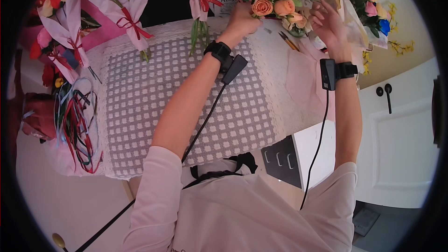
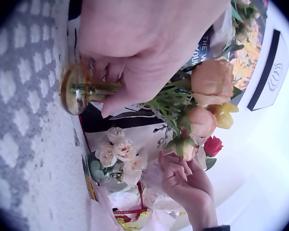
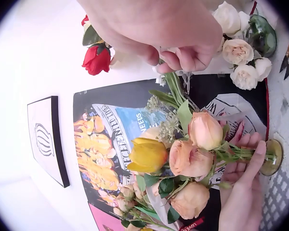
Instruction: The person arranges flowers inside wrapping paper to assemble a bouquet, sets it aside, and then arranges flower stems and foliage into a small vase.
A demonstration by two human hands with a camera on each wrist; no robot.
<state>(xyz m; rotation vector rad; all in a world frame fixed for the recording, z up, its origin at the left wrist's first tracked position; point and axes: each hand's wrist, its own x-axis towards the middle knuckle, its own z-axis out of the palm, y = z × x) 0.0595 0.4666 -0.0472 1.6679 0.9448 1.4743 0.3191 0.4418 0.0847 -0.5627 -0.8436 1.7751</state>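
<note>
My left hand [image 1: 242, 21] grips a small amber glass vase [image 2: 72, 98] low down, around the stems, at the far side of the table. The vase holds peach roses [image 1: 262, 6], a yellow tulip [image 3: 148, 155] and greenery. My right hand [image 1: 326, 25] is raised beside the flowers, and its fingers [image 3: 185, 60] pinch a thin sprig [image 3: 174, 89] at the edge of the arrangement. In the left wrist view the right hand [image 2: 188, 185] is close behind a peach rose [image 2: 185, 147]. Part of the vase is hidden by the left hand.
Bouquets in pale wrapping [image 1: 135, 25] with red ribbons lie at the back left. Cream roses [image 3: 238, 50] stand in a green glass vase [image 3: 262, 36]. Two thin brushes [image 1: 288, 41] and pink paper [image 1: 303, 72] lie at right. A ribbon bundle [image 1: 77, 123] hangs at left.
</note>
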